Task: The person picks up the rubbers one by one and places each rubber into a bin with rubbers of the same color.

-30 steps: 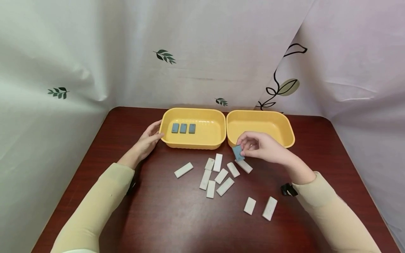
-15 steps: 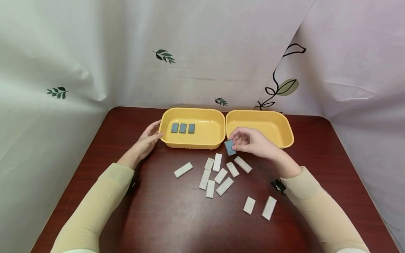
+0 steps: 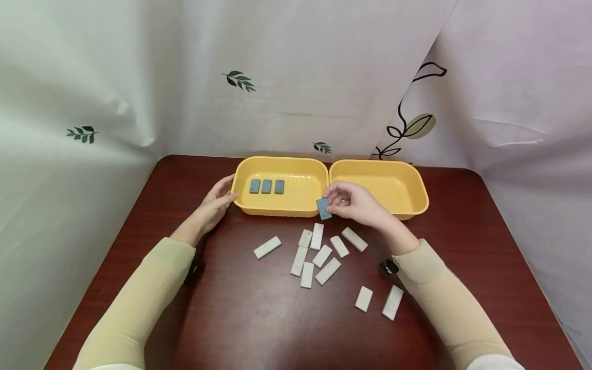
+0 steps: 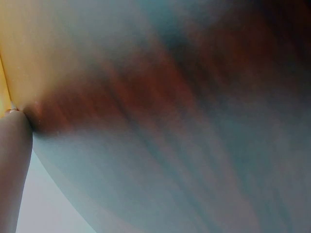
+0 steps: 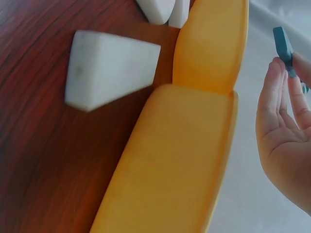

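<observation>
My left hand (image 3: 214, 206) grips the left end of the left yellow tray (image 3: 302, 192), thumb over the rim and fingers along the outer wall. Three blue-grey tiles (image 3: 266, 186) lie in a row inside that tray. Between thumb and fingertips, my right hand (image 3: 358, 204) pinches another blue-grey tile (image 3: 323, 209), raised in front of where the two trays meet. The right wrist view shows this tile (image 5: 283, 46) edge-on above the tray rims. Only blurred surfaces and part of a finger (image 4: 14, 160) appear in the left wrist view.
The right yellow tray (image 3: 393, 190) stands against the left one with nothing visible inside. Several white blocks (image 3: 328, 271) lie scattered on the dark red table (image 3: 250, 318) before the trays. A pale curtain (image 3: 287, 77) hangs behind.
My right hand has moved left with the pinched tile, from in front of the right tray to the left tray's front right corner. The left hand has stayed on its tray.
</observation>
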`<state>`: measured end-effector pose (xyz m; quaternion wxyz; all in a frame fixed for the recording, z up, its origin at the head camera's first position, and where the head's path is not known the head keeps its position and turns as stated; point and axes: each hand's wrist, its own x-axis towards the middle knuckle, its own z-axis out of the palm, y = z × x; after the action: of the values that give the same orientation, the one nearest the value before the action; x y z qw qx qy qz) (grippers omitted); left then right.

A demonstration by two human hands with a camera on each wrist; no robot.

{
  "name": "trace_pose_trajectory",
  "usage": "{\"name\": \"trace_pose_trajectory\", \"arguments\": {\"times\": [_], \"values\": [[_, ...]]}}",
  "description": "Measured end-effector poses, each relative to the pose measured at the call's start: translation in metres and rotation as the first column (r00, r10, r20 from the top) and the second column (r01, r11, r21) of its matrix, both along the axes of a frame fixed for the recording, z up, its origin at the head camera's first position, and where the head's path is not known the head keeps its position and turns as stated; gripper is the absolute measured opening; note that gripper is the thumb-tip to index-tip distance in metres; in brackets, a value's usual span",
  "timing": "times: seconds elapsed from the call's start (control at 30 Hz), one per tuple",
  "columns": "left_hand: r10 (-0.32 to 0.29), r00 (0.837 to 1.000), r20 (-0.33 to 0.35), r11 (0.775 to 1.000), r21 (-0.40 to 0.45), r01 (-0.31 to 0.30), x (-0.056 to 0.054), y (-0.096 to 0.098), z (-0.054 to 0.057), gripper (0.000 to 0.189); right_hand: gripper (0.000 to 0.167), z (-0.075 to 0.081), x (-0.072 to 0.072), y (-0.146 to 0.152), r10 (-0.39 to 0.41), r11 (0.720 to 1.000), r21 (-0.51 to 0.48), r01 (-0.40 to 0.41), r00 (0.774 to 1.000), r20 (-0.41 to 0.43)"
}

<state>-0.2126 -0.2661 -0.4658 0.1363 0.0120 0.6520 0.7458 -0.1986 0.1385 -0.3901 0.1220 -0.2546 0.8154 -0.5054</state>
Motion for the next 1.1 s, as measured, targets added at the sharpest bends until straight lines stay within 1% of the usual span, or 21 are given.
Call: {"name": "trace_pose_trajectory", "arguments": {"times": [0.13,0.27,0.4,0.67,0.87,1.1], "values": [[0.001,1.000,-0.002,1.000,-0.002,-0.001,-0.001,-0.001,0.000,0.067,0.027,-0.003,-0.006,-0.011,-0.031,0.998,-0.046,0.033,0.999,0.029],[0.000,1.000,0.004,1.000,-0.015,0.000,-0.002,-0.002,0.002,0.068,0.029,-0.005,-0.014,-0.024,-0.057,0.990,-0.120,0.067,0.995,0.078],[0.005,1.000,0.003,1.000,-0.012,-0.005,-0.003,-0.002,0.003,0.067,0.030,-0.007,-0.019,-0.032,-0.056,0.980,-0.185,0.076,0.992,0.113],[0.007,1.000,0.000,1.000,-0.004,-0.007,-0.003,-0.001,0.004,0.067,0.030,-0.011,-0.028,-0.041,-0.074,0.974,-0.200,0.108,0.982,0.171],[0.009,1.000,0.008,1.000,-0.002,-0.009,-0.002,-0.001,0.004,0.068,0.031,-0.013,-0.034,-0.045,-0.083,0.972,-0.201,0.123,0.977,0.196],[-0.001,1.000,0.017,1.000,-0.018,0.001,0.000,-0.002,0.000,0.069,0.031,-0.013,-0.038,-0.050,-0.084,0.970,-0.202,0.135,0.966,0.243]]}}
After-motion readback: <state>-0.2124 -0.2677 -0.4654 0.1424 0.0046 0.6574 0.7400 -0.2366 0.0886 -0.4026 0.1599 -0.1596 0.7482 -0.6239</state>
